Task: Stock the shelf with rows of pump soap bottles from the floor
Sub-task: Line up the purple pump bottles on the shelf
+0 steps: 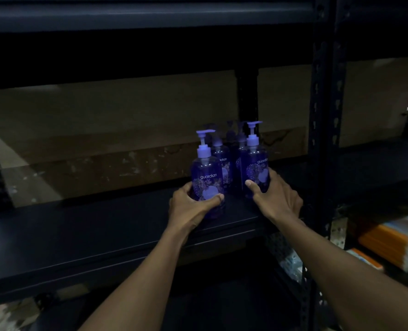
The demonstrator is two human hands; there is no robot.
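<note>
The left grip [193, 206] is wrapping the belly of the front-left pump bottle [206, 177], and the right grip [278, 197] is clasping the front-right pump bottle [255, 170]. Both bottles are sitting upright on the shelf [102, 235], just ahead of each grip and in front of the rear bottles [222, 158]. Being liquid-filled, they are likely handling as weighty, rigid and slick, so holding low is suiting them better than holding the pump. Both forearms are reaching forward, thumbs lying across the fronts.
</note>
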